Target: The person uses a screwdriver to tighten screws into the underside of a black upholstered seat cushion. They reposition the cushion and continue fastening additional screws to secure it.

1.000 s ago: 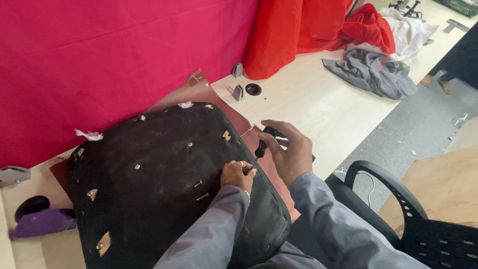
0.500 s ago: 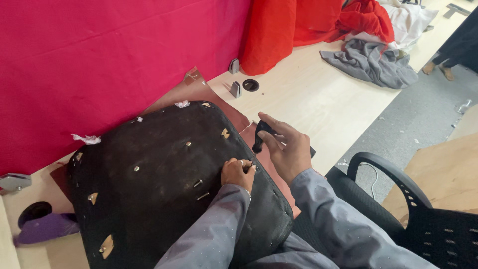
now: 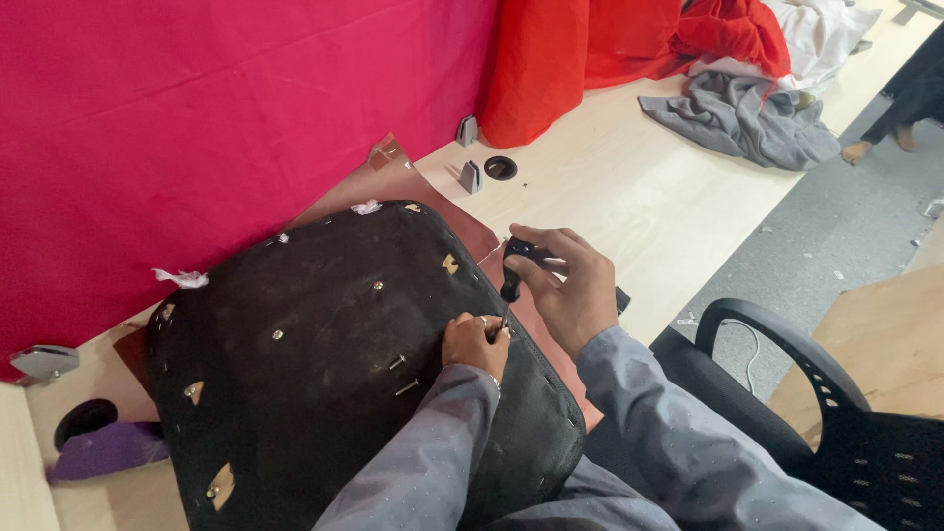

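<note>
Gripping a black-handled screwdriver (image 3: 511, 277), the right hand (image 3: 568, 290) had swung it upright over the black upturned seat base (image 3: 324, 344) on the pale wooden table (image 3: 629, 206); the left hand (image 3: 474, 342), fingers pinched together, steadied the tip at the rim.

seat pad (image 3: 324, 364) on table (image 3: 629, 206); cloth heap (image 3: 747, 118) behind; chair (image 3: 836, 433) right
</note>
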